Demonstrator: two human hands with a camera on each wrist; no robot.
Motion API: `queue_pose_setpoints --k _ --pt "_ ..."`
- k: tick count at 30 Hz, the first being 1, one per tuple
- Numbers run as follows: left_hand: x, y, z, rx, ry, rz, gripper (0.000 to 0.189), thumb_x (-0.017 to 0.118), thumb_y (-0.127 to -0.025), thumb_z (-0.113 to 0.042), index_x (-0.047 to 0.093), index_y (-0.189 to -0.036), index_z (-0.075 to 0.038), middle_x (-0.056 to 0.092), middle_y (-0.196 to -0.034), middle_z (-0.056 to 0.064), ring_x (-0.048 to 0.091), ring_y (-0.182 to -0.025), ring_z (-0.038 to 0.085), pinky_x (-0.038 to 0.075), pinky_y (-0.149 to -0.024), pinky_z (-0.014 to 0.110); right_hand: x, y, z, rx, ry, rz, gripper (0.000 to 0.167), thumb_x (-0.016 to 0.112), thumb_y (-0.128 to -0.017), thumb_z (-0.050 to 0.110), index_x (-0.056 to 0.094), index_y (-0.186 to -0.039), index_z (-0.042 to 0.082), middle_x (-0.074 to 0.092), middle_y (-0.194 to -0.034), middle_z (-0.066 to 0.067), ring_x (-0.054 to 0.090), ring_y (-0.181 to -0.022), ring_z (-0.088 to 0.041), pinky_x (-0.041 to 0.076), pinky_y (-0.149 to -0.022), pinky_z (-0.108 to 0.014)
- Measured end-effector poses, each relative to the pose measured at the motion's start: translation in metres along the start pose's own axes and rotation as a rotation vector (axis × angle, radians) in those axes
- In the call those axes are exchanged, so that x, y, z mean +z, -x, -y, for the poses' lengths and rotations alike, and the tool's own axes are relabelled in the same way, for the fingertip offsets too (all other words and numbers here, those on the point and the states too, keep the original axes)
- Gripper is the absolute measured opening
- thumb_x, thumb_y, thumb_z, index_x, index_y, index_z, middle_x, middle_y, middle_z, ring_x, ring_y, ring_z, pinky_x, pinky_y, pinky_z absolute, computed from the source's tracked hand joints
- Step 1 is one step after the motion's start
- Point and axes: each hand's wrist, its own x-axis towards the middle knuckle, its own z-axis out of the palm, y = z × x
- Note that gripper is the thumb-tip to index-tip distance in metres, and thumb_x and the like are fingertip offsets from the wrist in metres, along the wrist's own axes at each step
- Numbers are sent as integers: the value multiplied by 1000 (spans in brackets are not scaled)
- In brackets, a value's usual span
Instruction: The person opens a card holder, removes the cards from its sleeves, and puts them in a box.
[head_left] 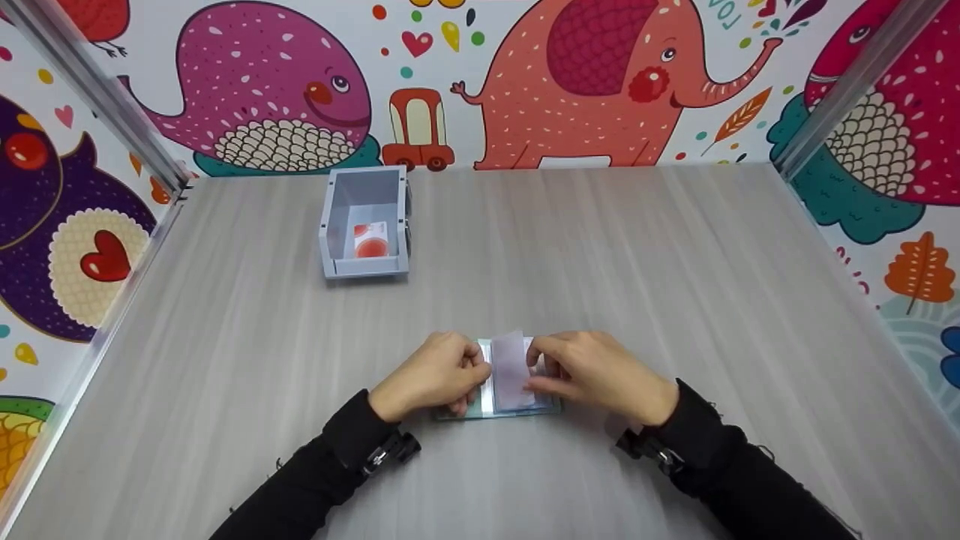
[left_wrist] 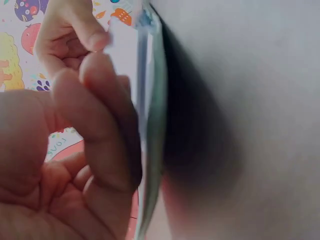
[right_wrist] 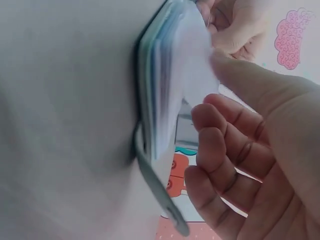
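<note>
A small card holder (head_left: 487,382) with a pale green cover and clear sleeves lies opened on the table. A translucent sleeve page (head_left: 511,373) stands tilted up at its middle. My left hand (head_left: 442,373) rests curled on the left side, its fingers against the inner face of the holder (left_wrist: 154,110) in the left wrist view. Whether it pinches a sleeve I cannot tell. On the right side my right hand (head_left: 592,371) has its thumb at the raised page (right_wrist: 195,60) and the other fingers loosely bent. A strap (right_wrist: 160,187) sticks out from the holder's edge.
A grey bin (head_left: 367,268) stands farther back on the left, with a red-and-white card (head_left: 370,240) inside. Walls with animal pictures border the wood-look table (head_left: 600,262) at the back and sides.
</note>
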Motion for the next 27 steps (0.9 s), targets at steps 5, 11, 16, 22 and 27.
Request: queue_pose_setpoints --k 5,11,16,22,27 --pt "-1 2 -6 26 47 -10 42 64 -108 -26 69 -75 -1 61 -55 -5 56 -39 4 50 -42 21 0 0 5 -66 -36 -55 27 77 -101 34 71 -110 9 65 -73 5 53 -62 -1 46 -58 -16" --pt "-1 3 -10 36 89 -27 48 64 -109 -36 72 -82 4 60 -55 -5 55 -39 4 49 -41 21 1 0 9 -92 -75 -30 32 73 -103 35 73 -123 10 68 -77 4 59 -66 -3 51 -62 -18" --pt "-2 3 -11 24 115 -43 48 67 -107 -37 73 -82 3 62 -55 -4 55 -38 4 47 -41 20 1 0 12 -93 -104 30 37 73 -103 36 74 -128 9 65 -78 5 60 -66 -8 49 -64 -17" --pt "-3 4 -11 39 71 -59 40 70 -106 -32 74 -81 -1 61 -54 -6 55 -38 3 46 -41 19 1 0 15 -97 -113 86 35 73 -104 33 75 -131 10 72 -87 3 63 -72 -8 53 -68 -20" --pt "-4 5 -12 50 56 -63 34 67 -104 -23 74 -82 1 62 -56 -6 56 -39 3 47 -42 19 2 1 15 -71 -74 120 38 74 -103 34 75 -133 11 75 -92 1 63 -75 -8 56 -72 -25"
